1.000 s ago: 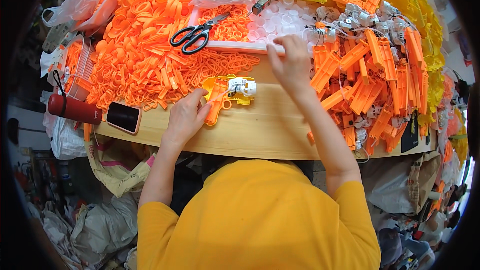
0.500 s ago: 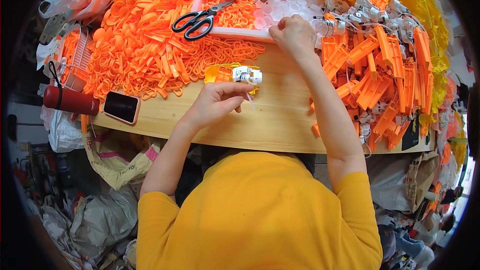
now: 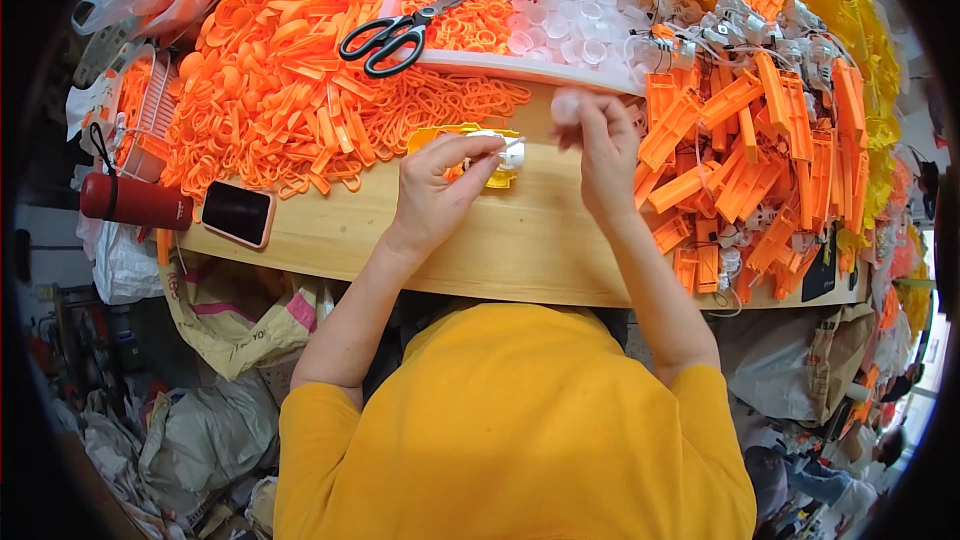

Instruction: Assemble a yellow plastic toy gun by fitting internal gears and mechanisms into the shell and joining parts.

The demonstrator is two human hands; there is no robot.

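On the wooden table in front of me lies a yellow plastic shell [image 3: 428, 134] with a white part [image 3: 512, 157] at its right end. My left hand [image 3: 440, 185] is over the shell and covers much of it. Its thumb and forefinger pinch a thin white strip, whose tip shows just beyond the fingers. To the right, my right hand [image 3: 608, 155] is raised above the table, its fingertips closed on a translucent round cap [image 3: 567, 107]. The cap and the fingers around it are somewhat blurred.
A tray [image 3: 480, 62] at the back holds orange rings and translucent caps [image 3: 580, 15]; scissors [image 3: 385, 40] lie across its left edge. Orange parts [image 3: 290, 70] heap at left, orange housings [image 3: 740, 140] with wires at right. A phone [image 3: 237, 213] and red bottle [image 3: 135, 202] stand at left.
My right hand has come back from the tray of caps toward me, with a translucent cap in its fingers. My left hand has shifted slightly right and up over the yellow shell.
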